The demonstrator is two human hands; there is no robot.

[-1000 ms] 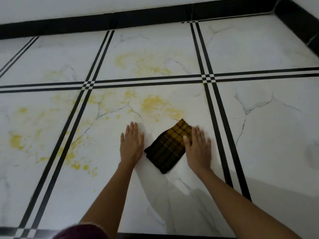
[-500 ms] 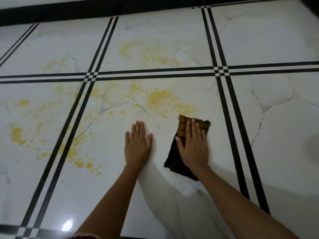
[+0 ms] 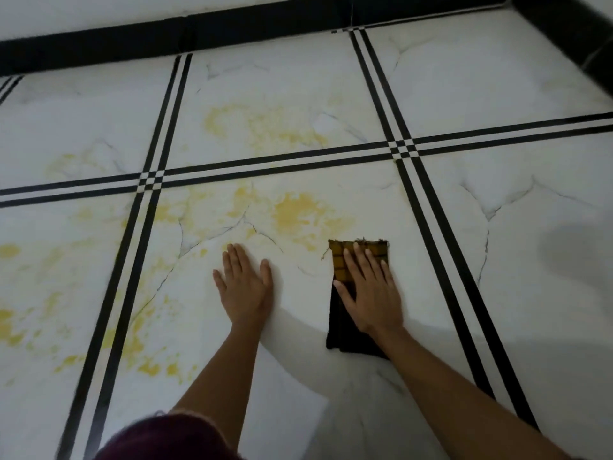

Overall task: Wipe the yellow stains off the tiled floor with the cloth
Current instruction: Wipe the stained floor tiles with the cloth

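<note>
Yellow blotchy stain [image 3: 298, 214] sits just ahead-left of the dark checked cloth [image 3: 341, 327] my right hand [image 3: 371, 293] presses flat-fingered; left hand [image 3: 245, 287] spread, empty

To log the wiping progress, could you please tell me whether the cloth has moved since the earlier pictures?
Yes. The cloth has turned from corner-on to parallel with the double black line on its right, and edged slightly toward it.

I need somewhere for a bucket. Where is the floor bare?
Bare: the tile right of the double black stripes, beyond the cloth and right hand. Crowded: yellow stains spread ahead and left of the left hand.
</note>
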